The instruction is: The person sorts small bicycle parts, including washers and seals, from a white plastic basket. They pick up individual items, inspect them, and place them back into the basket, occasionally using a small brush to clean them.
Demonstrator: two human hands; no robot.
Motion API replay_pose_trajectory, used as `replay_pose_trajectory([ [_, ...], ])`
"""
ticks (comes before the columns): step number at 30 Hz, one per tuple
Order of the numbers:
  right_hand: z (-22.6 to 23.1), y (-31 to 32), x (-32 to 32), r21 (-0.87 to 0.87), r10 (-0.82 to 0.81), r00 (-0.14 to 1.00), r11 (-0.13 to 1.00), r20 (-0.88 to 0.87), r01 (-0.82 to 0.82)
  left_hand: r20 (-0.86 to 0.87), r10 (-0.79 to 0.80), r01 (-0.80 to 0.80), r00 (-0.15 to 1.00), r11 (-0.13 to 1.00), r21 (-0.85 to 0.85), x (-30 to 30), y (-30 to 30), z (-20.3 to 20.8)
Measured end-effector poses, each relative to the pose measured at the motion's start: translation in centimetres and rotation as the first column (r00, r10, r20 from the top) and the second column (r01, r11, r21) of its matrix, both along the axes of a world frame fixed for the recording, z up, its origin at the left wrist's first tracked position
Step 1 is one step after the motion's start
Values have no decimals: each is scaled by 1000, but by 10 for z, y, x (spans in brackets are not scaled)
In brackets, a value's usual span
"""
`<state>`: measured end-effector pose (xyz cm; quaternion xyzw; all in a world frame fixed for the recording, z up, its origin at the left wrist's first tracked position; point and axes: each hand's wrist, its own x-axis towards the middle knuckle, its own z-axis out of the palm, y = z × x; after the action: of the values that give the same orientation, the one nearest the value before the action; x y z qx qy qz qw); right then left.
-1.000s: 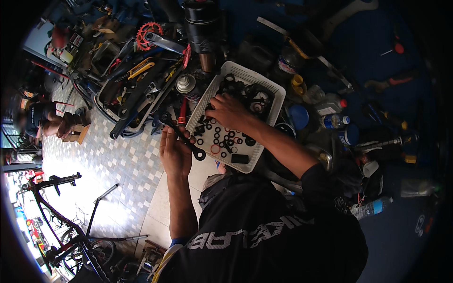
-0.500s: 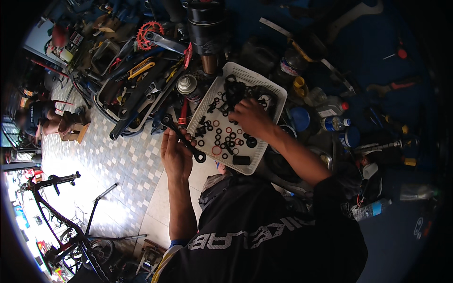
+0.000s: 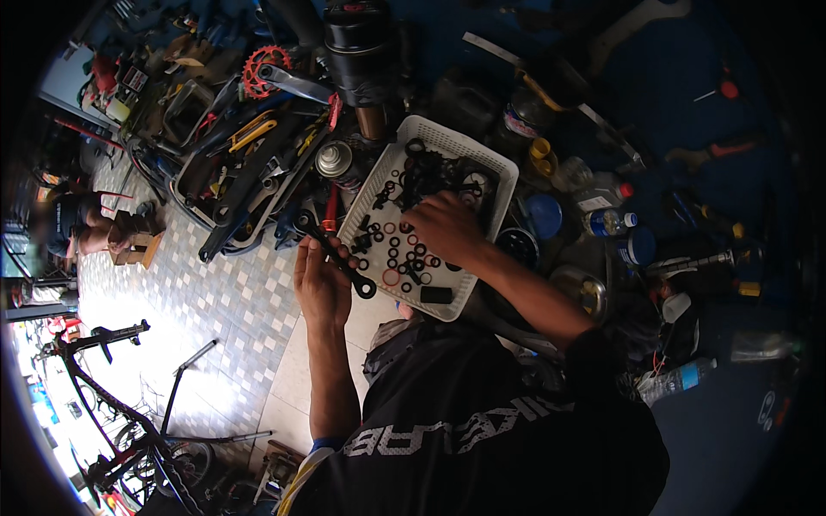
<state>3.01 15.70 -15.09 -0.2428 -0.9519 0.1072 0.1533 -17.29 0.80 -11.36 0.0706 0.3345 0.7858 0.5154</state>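
My left hand [image 3: 323, 288] is closed around a black link arm [image 3: 354, 276] with a round eye at each end, held slantwise just left of a white plastic basket [image 3: 351, 225]. Over the middle of the basket, my right hand [image 3: 447, 230] reaches down with bent fingers close together among the small parts. Its fingertips are partly hidden, and I cannot make out what they pinch. Many black and reddish rings [image 3: 391, 277] lie loose on the basket's floor. Near its front lies a short black cylinder [image 3: 436, 295], and darker parts are heaped toward the back.
A spray can [image 3: 335, 160] stands left of the basket, near a tray of bike parts [image 3: 249, 185] and a red chainring [image 3: 265, 70]. Bottles [image 3: 609, 222] and tubs crowd the right. A bike frame [image 3: 103, 387] stands lower left; another person [image 3: 82, 225] is at the far left.
My right hand has shifted slightly left and down over the loose rings. My left hand keeps the link arm in nearly the same place. The view has moved slightly.
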Motion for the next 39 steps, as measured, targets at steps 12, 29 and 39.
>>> replay_pose_trajectory([
  [12,-1,17,-23,-161,-46,998,986,31,51,-29,-59,59,998,998,7,11,5,1],
  [29,52,82,51,28,-109,988,994,111,107,-51,-110,109,993,994,-16,10,9,2],
  [39,58,98,52,-61,-300,954,952,-23,299,-54,-135,135,989,991,2,11,12,5],
])
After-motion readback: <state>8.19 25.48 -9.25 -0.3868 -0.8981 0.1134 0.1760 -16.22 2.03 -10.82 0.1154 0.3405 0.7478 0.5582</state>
